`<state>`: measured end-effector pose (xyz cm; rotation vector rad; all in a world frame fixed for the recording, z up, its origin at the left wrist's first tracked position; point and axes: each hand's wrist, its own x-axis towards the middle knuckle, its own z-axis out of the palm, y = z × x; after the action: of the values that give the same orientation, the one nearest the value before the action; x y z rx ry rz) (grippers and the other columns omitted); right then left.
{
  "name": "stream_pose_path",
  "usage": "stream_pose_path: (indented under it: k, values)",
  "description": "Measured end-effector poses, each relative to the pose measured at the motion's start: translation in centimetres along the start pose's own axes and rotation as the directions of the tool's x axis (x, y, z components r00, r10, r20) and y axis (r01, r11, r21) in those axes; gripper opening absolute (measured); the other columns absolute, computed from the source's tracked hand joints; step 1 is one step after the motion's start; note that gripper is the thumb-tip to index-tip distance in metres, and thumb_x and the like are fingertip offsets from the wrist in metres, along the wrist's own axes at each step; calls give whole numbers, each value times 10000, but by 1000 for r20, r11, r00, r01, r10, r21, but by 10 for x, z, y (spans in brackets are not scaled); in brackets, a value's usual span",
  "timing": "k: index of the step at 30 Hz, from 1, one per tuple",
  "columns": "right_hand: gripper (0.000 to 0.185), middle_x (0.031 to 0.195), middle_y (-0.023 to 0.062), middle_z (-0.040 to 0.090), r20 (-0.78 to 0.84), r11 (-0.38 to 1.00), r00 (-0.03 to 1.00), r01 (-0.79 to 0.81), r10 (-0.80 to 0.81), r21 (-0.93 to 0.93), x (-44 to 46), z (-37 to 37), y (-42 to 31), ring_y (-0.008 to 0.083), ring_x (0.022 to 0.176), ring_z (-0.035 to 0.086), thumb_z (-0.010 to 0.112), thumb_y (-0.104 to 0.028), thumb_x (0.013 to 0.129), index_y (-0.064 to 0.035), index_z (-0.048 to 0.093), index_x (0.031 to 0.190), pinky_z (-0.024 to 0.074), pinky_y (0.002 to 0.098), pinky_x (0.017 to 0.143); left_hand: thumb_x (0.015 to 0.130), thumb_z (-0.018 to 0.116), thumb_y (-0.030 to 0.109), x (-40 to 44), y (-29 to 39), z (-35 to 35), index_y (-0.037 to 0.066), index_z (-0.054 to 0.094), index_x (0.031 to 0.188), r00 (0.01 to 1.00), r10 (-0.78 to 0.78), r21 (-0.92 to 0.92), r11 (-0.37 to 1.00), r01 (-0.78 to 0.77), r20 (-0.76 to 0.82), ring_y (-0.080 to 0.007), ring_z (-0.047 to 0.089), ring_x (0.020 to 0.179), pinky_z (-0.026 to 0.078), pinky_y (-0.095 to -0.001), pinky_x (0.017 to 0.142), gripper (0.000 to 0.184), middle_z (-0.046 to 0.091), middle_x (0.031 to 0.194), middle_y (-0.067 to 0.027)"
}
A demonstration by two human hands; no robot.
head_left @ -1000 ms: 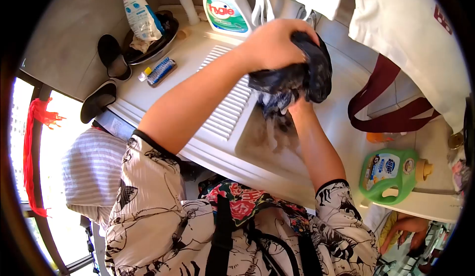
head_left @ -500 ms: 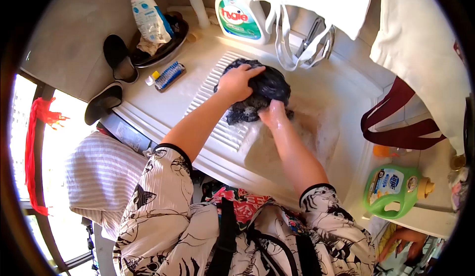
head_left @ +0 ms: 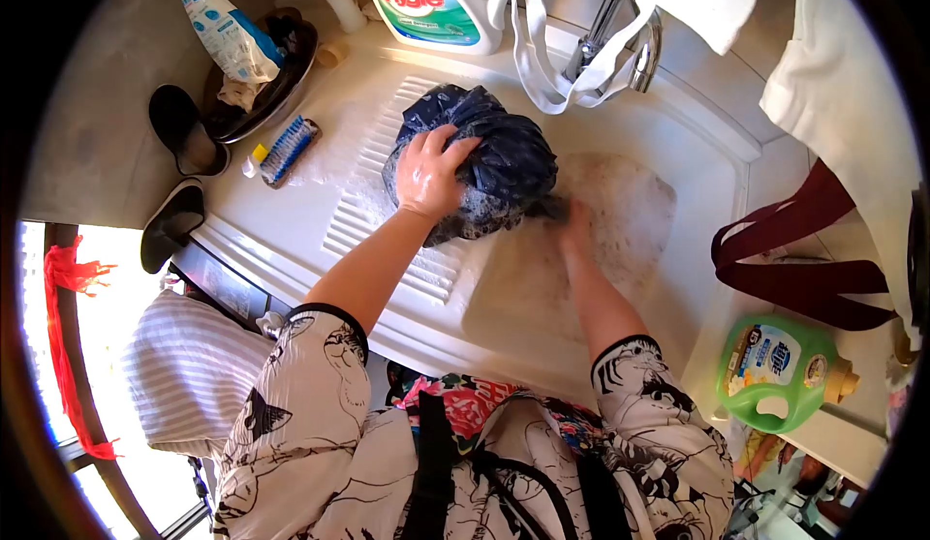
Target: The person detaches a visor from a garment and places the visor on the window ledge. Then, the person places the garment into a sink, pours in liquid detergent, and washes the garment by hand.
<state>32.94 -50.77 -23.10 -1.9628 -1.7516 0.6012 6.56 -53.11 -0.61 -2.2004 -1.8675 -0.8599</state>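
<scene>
A bunched, wet dark navy cloth (head_left: 499,153) with soap suds along its lower edge lies on the ribbed washboard (head_left: 387,167) of the sink. On top of it rests my left hand (head_left: 433,174), its fingers curled over the folds and suds on its back. My right hand (head_left: 575,228) is down in the cloudy, soapy water (head_left: 620,211) of the basin, beside a trailing end of the cloth. Water and blur hide the right fingers, so their grip does not show.
A blue-bristled scrub brush (head_left: 288,151) lies left of the washboard. Behind stand a large hygie bottle (head_left: 426,2) and a chrome faucet (head_left: 605,41) with white straps hanging over it. A green detergent jug (head_left: 780,370) is at the right, dark slippers (head_left: 184,131) at the left.
The right hand has moved from under the cloth down and right into the water. The left hand stays on the cloth, which now sits rounder and more bunched. The view has shifted slightly.
</scene>
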Motion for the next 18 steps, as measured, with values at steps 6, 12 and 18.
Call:
stream_pose_path:
  k: [6, 12, 18]
  values:
    - [420, 1045, 181, 622, 300, 985, 951, -119, 77, 125, 13, 35, -37, 343, 1120, 508, 647, -274, 776, -49, 592, 1126, 390, 407, 955, 567, 632, 28, -1, -5, 5, 207, 659, 1003, 995, 11, -22, 1000, -14, -98, -306, 552, 960, 456, -416, 805, 472, 582, 1078, -75]
    - [395, 1136, 158, 574, 274, 999, 961, 45, -44, 1, -24, -18, -32, 316, 1092, 511, 664, -287, 766, -84, 603, 1100, 413, 380, 937, 584, 639, 64, -1, -5, 6, 198, 661, 993, 991, 7, -12, 1000, -9, -135, -309, 564, 944, 454, -420, 800, 431, 589, 1052, -83]
    - [485, 1242, 123, 504, 232, 810, 963, 246, -140, -532, -28, -50, 48, 312, 1148, 474, 699, -265, 742, -128, 545, 1181, 416, 422, 929, 571, 658, 70, -3, -7, 3, 205, 649, 1018, 995, -22, -19, 1000, 21, -93, -311, 552, 987, 445, -416, 830, 467, 574, 1113, -83]
